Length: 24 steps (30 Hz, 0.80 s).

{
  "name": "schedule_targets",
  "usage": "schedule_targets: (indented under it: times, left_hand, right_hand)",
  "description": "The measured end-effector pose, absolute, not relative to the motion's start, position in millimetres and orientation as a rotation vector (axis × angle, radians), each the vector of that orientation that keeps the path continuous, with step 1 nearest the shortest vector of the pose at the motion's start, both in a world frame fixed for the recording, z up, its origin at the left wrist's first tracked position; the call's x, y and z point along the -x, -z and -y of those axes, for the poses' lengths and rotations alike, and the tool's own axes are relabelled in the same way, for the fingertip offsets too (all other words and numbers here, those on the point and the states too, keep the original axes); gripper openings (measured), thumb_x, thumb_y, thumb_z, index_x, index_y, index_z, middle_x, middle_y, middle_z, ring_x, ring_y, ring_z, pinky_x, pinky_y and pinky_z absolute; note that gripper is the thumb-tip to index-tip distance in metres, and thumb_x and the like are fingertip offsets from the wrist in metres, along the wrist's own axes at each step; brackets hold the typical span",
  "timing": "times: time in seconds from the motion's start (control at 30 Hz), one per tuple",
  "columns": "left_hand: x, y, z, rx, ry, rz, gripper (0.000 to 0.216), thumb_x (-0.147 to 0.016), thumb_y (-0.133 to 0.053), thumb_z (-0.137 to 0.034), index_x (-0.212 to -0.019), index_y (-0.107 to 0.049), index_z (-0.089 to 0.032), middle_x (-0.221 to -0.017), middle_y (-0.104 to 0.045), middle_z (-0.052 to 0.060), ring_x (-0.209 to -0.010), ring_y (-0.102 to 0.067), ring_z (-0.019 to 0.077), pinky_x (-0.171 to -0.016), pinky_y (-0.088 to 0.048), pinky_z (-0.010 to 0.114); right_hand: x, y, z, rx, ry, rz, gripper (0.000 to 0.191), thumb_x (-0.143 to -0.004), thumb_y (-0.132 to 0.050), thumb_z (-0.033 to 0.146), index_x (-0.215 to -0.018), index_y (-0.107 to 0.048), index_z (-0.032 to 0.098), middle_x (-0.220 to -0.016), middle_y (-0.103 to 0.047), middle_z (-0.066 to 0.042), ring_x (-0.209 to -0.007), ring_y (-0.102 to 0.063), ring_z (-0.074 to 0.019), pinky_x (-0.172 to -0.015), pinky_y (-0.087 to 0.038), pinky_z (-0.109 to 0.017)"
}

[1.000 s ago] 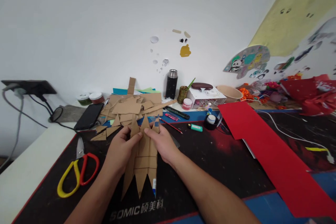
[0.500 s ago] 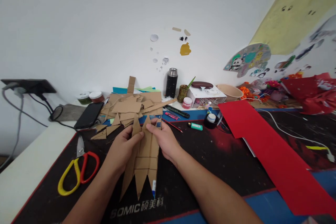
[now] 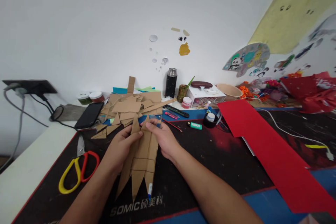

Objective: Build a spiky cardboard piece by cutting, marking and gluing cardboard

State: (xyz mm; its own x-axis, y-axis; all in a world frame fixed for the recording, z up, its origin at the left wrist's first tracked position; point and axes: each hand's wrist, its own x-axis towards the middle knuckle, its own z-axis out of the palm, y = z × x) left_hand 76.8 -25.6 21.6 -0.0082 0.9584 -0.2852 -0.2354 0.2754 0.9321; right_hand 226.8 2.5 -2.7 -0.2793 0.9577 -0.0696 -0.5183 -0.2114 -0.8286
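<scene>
Both my hands hold a brown cardboard piece [image 3: 143, 157] with scored squares and pointed tips at both ends, above the black desk mat [image 3: 210, 157]. My left hand [image 3: 121, 147] grips its left side, thumb on top. My right hand [image 3: 164, 140] pinches its upper right part, fingers curled round the top points. A blue-and-white pen [image 3: 149, 189] peeks out under the lower tips.
A heap of cardboard offcuts [image 3: 131, 106] lies behind my hands. Yellow-and-red scissors [image 3: 77, 168] and a black phone [image 3: 89, 115] are at the left. A red paper sheet [image 3: 267, 150] covers the right. A black flask [image 3: 171, 83], a white box [image 3: 207, 96], a tape roll [image 3: 210, 119] and a green lighter [image 3: 194, 125] stand further back.
The cardboard piece has tilted slightly, its lower tips swinging left. My right fingers have curled further over its top points. The view has shifted a little.
</scene>
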Motion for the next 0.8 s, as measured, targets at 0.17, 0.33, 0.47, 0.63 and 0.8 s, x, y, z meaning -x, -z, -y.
schedule_targets:
  times: [0.17, 0.33, 0.47, 0.63, 0.8]
  left_hand:
    - [-77.4, -21.8, 25.2, -0.766, -1.134, -1.181, 0.050, -0.058, -0.096, -0.037, -0.102, -0.080, -0.021, -0.086, -0.086, 0.004, -0.075, -0.081, 0.0283, -0.070, -0.061, 0.034]
    - [-76.9, -20.0, 25.2, -0.791, -1.135, -1.190, 0.052, -0.059, -0.096, -0.039, -0.105, -0.079, -0.020, -0.088, -0.086, 0.005, -0.074, -0.080, 0.0286, -0.068, -0.060, 0.034]
    - [-77.3, -21.1, 25.9, -0.820, -1.150, -1.185, 0.052, -0.059, -0.095, -0.039, -0.105, -0.080, -0.021, -0.091, -0.087, 0.005, -0.078, -0.081, 0.0306, -0.070, -0.061, 0.036]
    - [-77.7, -21.8, 24.4, -0.837, -1.153, -1.190, 0.052, -0.057, -0.095, -0.039, -0.104, -0.081, -0.020, -0.091, -0.086, 0.007, -0.079, -0.081, 0.0318, -0.072, -0.061, 0.038]
    - [-76.1, -17.4, 23.9, -0.851, -1.140, -1.183, 0.054, -0.061, -0.095, -0.041, -0.109, -0.080, -0.020, -0.092, -0.087, 0.006, -0.079, -0.081, 0.0298, -0.072, -0.061, 0.036]
  right_hand:
    - [-225.3, 3.0, -2.2, 0.717, -1.730, 0.851, 0.043, -0.067, -0.097, 0.054, -0.091, -0.079, 0.023, -0.088, -0.078, -0.001, -0.084, -0.068, -0.0210, -0.086, -0.052, -0.034]
    - [-225.3, 4.5, -2.0, 0.722, -1.727, 0.867, 0.038, -0.071, -0.095, 0.053, -0.091, -0.080, 0.024, -0.088, -0.078, -0.001, -0.084, -0.069, -0.0221, -0.088, -0.052, -0.036]
    - [-225.1, 5.8, -1.9, 0.727, -1.720, 0.877, 0.035, -0.073, -0.093, 0.052, -0.090, -0.080, 0.025, -0.089, -0.078, -0.001, -0.084, -0.069, -0.0230, -0.089, -0.053, -0.038]
    - [-225.1, 6.3, -1.6, 0.733, -1.729, 0.881, 0.039, -0.073, -0.094, 0.054, -0.092, -0.079, 0.024, -0.089, -0.078, -0.001, -0.085, -0.071, -0.0246, -0.090, -0.054, -0.040]
    - [-225.3, 5.4, -1.9, 0.730, -1.730, 0.881, 0.038, -0.072, -0.093, 0.053, -0.092, -0.079, 0.024, -0.088, -0.079, -0.001, -0.088, -0.073, -0.0252, -0.090, -0.055, -0.039]
